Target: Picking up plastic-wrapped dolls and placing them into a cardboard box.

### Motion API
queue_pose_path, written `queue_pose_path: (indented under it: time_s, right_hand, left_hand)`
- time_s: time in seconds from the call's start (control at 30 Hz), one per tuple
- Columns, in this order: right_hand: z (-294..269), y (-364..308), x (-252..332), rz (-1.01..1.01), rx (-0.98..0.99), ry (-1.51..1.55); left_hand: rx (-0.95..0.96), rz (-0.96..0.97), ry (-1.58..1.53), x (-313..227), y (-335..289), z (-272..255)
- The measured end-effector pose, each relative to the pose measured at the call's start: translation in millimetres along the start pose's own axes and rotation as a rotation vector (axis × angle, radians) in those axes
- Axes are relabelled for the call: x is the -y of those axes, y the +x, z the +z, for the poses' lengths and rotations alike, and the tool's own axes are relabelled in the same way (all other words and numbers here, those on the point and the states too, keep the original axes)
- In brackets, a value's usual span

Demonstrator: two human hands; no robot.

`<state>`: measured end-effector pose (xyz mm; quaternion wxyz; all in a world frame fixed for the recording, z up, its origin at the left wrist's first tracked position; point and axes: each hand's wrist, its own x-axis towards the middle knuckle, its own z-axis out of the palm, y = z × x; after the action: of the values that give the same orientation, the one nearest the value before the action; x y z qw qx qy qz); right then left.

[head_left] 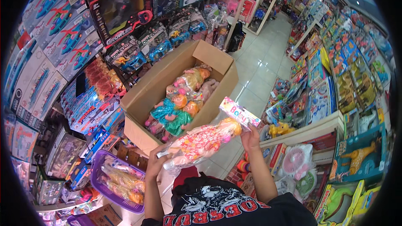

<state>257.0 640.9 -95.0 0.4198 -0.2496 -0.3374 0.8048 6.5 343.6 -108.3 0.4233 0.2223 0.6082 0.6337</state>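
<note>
Gripping a bagged doll in a floral dress [200,143] just below centre: closed on the foot end with the left hand [154,163], pinching near the header card [239,112] with the right hand [251,138]. Apparently at a two-handed handling step, calling for support at both ends and for steering clear of the open cardboard box [214,57] of dolls [178,119] at centre, the purple basket [96,178] at lower left and the toy shelf [320,127] at right.

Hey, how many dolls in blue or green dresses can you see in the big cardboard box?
2: a turquoise-dressed doll toward the left, and a green-dressed doll right beside it. More may be hidden lower in the cardboard box.
</note>
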Motion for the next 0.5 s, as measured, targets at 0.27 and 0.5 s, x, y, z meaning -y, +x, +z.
queue_pose_path:
  time_s: [0.27,0.5]
  right_hand:
    - [84,59,13,0.024,0.242,-0.421]
    - [134,120,-1,-0.028,0.475,-1.070]
  left_hand:
    - [-0.308,-0.028,-0.164,-27,47,-34]
    - [-0.291,0.011,-0.464,-51,78,-60]
